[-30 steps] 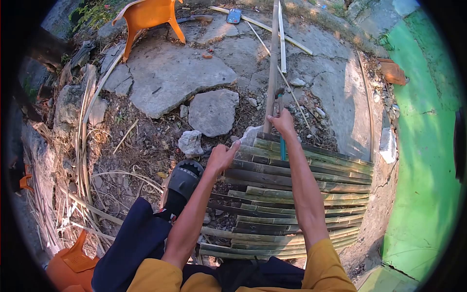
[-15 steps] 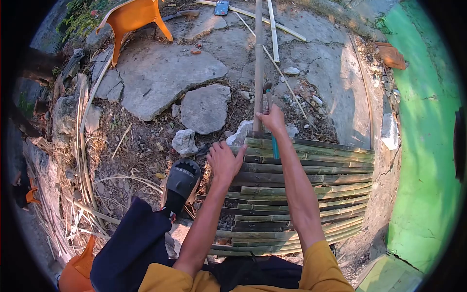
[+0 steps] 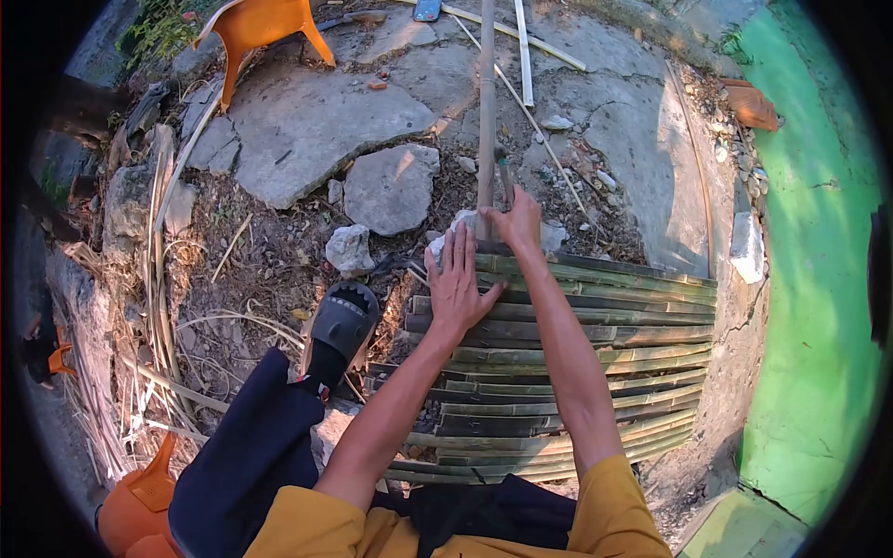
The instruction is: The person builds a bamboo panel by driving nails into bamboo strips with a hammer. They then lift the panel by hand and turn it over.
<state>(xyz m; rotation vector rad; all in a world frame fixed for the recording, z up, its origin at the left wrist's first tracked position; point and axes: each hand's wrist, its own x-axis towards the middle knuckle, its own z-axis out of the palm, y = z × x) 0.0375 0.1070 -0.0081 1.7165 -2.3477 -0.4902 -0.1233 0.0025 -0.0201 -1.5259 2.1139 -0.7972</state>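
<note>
Green and dark bamboo strips (image 3: 642, 337) lie side by side in front of me. My left hand (image 3: 456, 293) rests on the upper left ends of the strips, its fingers spread. My right hand (image 3: 518, 221) is closed around a hammer-like tool (image 3: 505, 177) just above the top strip. Most of the tool's handle is hidden by the hand. A long bamboo pole (image 3: 486, 102) runs away from me, its near end beside my right hand at the top edge of the strips.
An orange chair (image 3: 262, 26) stands at the upper left, another orange object (image 3: 139, 507) at the lower left. Broken concrete slabs (image 3: 391, 189) and a white rock (image 3: 350, 249) lie ahead. A green wall (image 3: 809, 279) borders the right. My shoe (image 3: 344, 321) is beside the strips.
My left hand has moved right and up, its fingers now stretched over the strips. My right hand has shifted slightly left and up with the tool, whose teal handle no longer shows.
</note>
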